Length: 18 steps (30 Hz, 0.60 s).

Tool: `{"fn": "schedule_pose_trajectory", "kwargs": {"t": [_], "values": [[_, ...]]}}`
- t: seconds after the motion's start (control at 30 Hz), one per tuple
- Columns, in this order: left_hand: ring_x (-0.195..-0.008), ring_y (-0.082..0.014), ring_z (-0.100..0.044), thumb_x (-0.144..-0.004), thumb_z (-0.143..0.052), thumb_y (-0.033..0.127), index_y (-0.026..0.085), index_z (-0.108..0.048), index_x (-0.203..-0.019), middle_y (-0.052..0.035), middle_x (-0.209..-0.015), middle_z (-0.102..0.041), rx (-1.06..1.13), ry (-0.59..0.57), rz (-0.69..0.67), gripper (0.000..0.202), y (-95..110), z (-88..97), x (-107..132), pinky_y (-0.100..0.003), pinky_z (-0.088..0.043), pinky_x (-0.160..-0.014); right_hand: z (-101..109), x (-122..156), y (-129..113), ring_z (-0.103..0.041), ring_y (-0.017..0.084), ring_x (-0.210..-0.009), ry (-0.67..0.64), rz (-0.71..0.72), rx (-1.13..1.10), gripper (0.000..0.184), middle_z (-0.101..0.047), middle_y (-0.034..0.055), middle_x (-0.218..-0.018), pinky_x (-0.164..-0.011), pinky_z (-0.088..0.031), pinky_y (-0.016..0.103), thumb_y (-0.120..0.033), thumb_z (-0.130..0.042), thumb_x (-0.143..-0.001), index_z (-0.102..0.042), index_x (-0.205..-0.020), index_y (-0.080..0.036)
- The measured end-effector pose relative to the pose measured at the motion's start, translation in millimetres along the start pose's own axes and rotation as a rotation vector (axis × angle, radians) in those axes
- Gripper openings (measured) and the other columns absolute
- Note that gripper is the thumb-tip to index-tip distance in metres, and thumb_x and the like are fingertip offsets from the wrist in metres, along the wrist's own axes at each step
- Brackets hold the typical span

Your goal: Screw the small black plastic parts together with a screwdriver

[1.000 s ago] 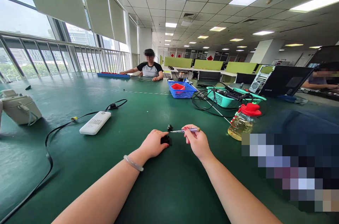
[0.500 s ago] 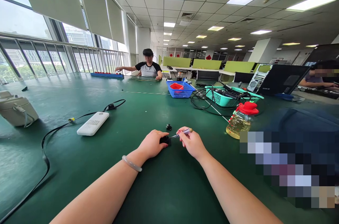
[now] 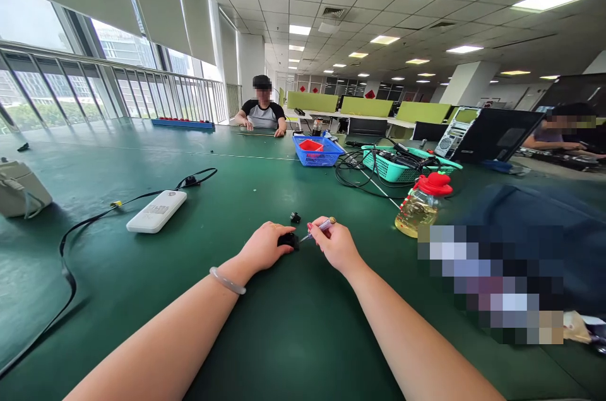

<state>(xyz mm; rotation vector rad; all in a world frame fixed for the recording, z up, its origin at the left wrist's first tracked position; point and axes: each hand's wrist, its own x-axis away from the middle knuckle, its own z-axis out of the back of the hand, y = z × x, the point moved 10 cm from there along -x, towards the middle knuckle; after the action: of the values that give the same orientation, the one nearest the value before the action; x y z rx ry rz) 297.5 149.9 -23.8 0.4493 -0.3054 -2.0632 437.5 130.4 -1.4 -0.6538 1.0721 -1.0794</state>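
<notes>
My left hand [image 3: 266, 246] rests on the green table [image 3: 142, 275] with its fingers closed over a small black part [image 3: 288, 240]. My right hand [image 3: 332, 243] pinches a slim screwdriver [image 3: 318, 228] with a clear handle, and its metal tip points down and left at the black part. A second small black piece [image 3: 295, 218] lies on the table just beyond the two hands.
A white power strip [image 3: 156, 211] with a black cable [image 3: 66, 243] lies to the left. A bottle with a red cap [image 3: 423, 203] stands to the right. Blue [image 3: 316, 155] and teal [image 3: 400, 167] baskets sit farther back. Other people sit at the far end and far right.
The screwdriver was held level above the table; now its tip is tilted down onto the black part under my left hand. The view has drifted a little.
</notes>
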Motion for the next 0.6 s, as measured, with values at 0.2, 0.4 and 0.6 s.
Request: {"fn": "schedule_pose_trajectory", "kwargs": {"t": [0.2, 0.4, 0.6], "values": [[-0.107, -0.0279, -0.060, -0.079, -0.068, 0.035, 0.027, -0.062, -0.126, -0.0045, -0.113, -0.071, -0.048, -0.014, -0.008, 0.048, -0.7, -2.5, -0.9, -0.037, -0.046, -0.095, 0.5, 5.1, -19.4, -0.045, 0.013, -0.052, 0.008, 0.113, 0.134, 0.030, -0.054, -0.0020, -0.056, -0.052, -0.035, 0.024, -0.047, -0.057, -0.084, -0.058, -0.066, -0.022], [-0.108, -0.0277, -0.060, -0.076, -0.072, 0.035, 0.027, -0.061, -0.127, -0.0045, -0.111, -0.072, -0.022, -0.016, 0.006, 0.053, -3.8, -4.3, -2.5, -0.036, -0.046, -0.095, -4.0, 6.9, -26.8, -0.046, 0.013, -0.052, -0.012, 0.141, 0.105, 0.027, -0.054, -0.0021, -0.058, -0.052, -0.037, 0.024, -0.044, -0.054, -0.085, -0.059, -0.071, -0.022], [-0.106, -0.0280, -0.060, -0.075, -0.073, 0.035, 0.027, -0.061, -0.127, -0.0048, -0.110, -0.072, -0.039, -0.022, -0.011, 0.054, 1.3, -5.0, -2.4, -0.036, -0.046, -0.093, -4.2, 11.9, -38.3, -0.045, 0.013, -0.053, -0.028, 0.191, 0.080, 0.023, -0.054, -0.0014, -0.062, -0.053, -0.037, 0.025, -0.038, -0.049, -0.087, -0.061, -0.075, -0.021]]}}
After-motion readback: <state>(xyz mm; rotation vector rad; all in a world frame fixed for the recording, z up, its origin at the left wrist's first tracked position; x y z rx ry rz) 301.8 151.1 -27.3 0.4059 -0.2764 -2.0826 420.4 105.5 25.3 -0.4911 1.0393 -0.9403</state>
